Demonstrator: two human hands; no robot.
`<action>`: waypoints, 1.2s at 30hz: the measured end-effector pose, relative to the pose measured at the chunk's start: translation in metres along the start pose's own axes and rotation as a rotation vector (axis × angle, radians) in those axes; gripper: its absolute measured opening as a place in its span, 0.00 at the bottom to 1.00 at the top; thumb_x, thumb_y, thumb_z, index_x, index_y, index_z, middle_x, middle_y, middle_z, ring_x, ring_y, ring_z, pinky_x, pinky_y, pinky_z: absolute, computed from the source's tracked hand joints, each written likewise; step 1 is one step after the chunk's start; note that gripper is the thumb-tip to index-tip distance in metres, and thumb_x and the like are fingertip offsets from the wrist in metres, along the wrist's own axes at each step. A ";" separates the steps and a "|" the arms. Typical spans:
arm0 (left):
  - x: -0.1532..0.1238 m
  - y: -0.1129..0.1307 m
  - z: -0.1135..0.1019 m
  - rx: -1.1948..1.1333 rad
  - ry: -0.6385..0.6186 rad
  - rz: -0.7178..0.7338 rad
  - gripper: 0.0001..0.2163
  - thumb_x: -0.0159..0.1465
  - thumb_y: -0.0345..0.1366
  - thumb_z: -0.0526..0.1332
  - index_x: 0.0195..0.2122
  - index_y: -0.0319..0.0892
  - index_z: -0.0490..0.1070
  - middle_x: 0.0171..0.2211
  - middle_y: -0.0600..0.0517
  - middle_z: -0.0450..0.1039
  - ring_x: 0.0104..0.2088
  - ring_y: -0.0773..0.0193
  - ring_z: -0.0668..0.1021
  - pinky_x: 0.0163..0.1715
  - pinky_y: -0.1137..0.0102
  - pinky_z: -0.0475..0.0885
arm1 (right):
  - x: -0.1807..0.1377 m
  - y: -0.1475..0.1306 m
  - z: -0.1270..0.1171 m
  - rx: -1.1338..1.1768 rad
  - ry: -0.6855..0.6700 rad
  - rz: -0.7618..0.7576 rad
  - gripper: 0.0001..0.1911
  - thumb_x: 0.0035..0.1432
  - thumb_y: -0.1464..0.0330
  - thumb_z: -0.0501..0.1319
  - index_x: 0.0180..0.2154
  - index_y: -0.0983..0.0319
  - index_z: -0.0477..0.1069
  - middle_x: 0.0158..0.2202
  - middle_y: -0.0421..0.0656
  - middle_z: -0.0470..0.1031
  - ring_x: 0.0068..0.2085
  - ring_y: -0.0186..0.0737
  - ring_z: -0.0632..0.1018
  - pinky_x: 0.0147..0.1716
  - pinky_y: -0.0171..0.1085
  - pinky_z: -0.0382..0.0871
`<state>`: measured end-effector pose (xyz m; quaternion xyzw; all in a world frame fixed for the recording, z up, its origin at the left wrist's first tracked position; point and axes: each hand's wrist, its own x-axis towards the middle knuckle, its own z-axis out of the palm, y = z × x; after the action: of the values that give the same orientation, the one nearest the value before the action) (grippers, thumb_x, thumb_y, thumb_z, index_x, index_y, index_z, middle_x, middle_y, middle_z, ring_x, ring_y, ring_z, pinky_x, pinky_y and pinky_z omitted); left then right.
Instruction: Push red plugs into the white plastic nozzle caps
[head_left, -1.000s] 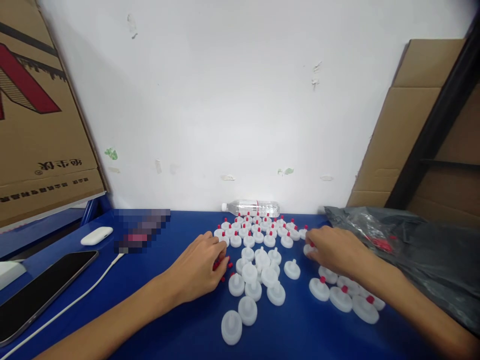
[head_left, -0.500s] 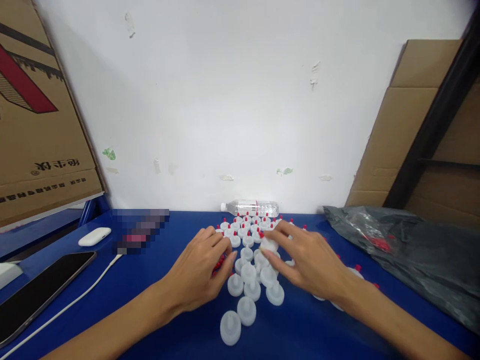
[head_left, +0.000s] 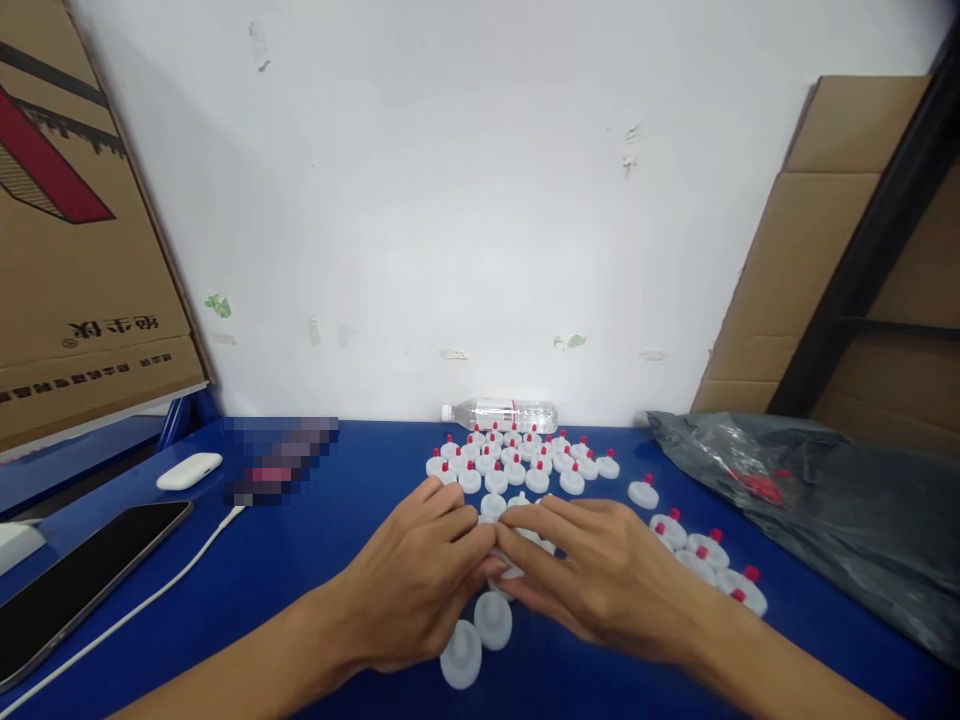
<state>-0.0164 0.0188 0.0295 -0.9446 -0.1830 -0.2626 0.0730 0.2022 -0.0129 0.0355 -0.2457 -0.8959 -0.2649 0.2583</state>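
Note:
My left hand (head_left: 427, 565) and my right hand (head_left: 585, 565) meet fingertip to fingertip low over the blue table. Both are closed. A sliver of a white nozzle cap shows between the fingertips, pinched by my right hand; whatever my left fingers pinch is hidden. Under and around the hands lie bare white nozzle caps (head_left: 493, 620), partly covered by my fingers. Beyond them stand several white nozzle caps with red tips (head_left: 537, 478). More red-tipped ones (head_left: 696, 562) sit beside my right forearm.
A clear plastic bottle (head_left: 506, 415) lies against the wall. At right is a grey plastic bag (head_left: 840, 510) with a clear bag of red pieces (head_left: 757, 485). A black phone (head_left: 82, 580), a white case (head_left: 189, 471) and a white cable (head_left: 169, 590) are at left.
My right hand has moved left and down, leaving a red-tipped cap standing where it was. My left hand has shifted right, and the fingertips now meet.

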 end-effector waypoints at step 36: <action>-0.007 -0.048 0.005 0.269 -0.189 -0.319 0.12 0.69 0.27 0.52 0.36 0.40 0.75 0.36 0.45 0.70 0.40 0.54 0.69 0.41 0.60 0.70 | -0.029 0.068 0.004 -0.099 -0.601 0.513 0.15 0.70 0.60 0.54 0.35 0.58 0.75 0.26 0.42 0.78 0.28 0.45 0.79 0.24 0.37 0.48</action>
<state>-0.0381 0.0624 0.0235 -0.9059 -0.3693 -0.1543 0.1384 0.2616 0.0315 0.0389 -0.5402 -0.8273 -0.1511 0.0301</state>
